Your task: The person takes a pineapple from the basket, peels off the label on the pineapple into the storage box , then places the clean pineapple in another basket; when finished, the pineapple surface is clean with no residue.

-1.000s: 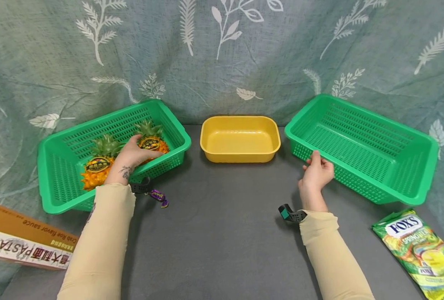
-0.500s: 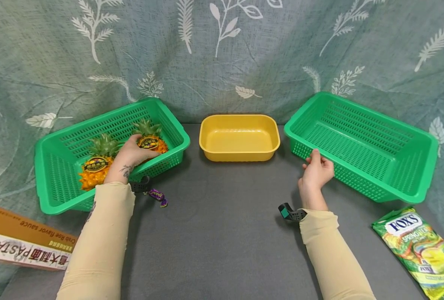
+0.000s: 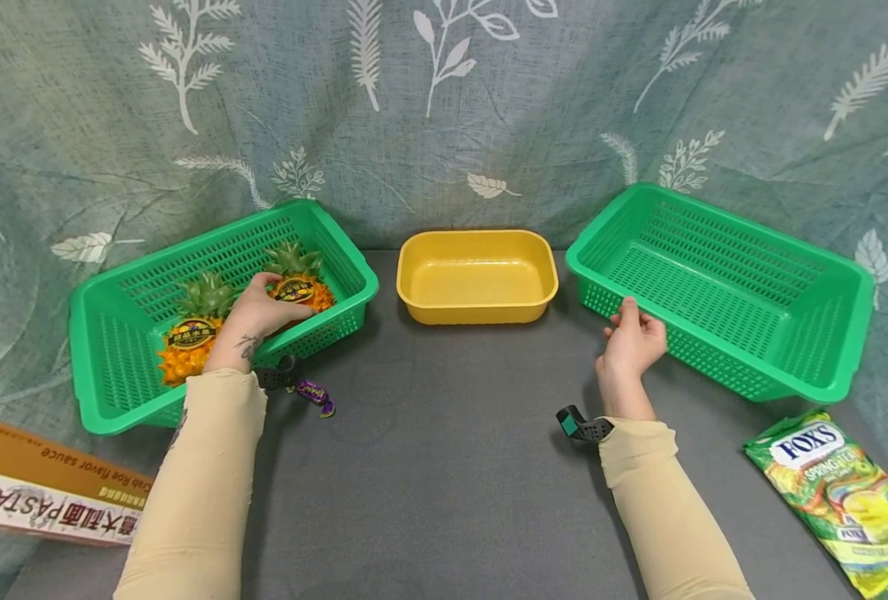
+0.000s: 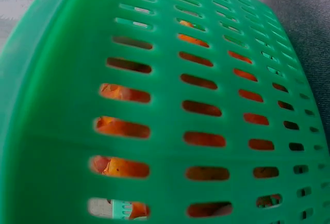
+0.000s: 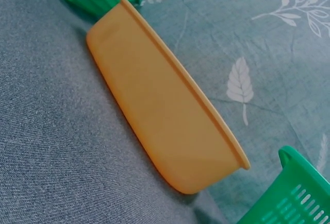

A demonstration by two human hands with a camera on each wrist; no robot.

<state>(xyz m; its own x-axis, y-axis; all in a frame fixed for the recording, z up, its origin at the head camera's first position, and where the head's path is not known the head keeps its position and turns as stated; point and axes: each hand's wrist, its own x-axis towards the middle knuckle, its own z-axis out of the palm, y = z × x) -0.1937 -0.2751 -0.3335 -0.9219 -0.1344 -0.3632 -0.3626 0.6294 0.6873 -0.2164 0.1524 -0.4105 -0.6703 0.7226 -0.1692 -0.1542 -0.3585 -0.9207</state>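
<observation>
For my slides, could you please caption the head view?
Left hand gripping a pineapple in one basket, right hand near another basket.

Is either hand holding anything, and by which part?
The left hand grips the pineapple nearer the yellow tray, around its orange body, below the leafy crown. The right hand holds nothing.

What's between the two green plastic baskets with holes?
A round-cornered yellow tub stands between the left green plastic basket and the right green plastic basket, seen in the head view.
</observation>
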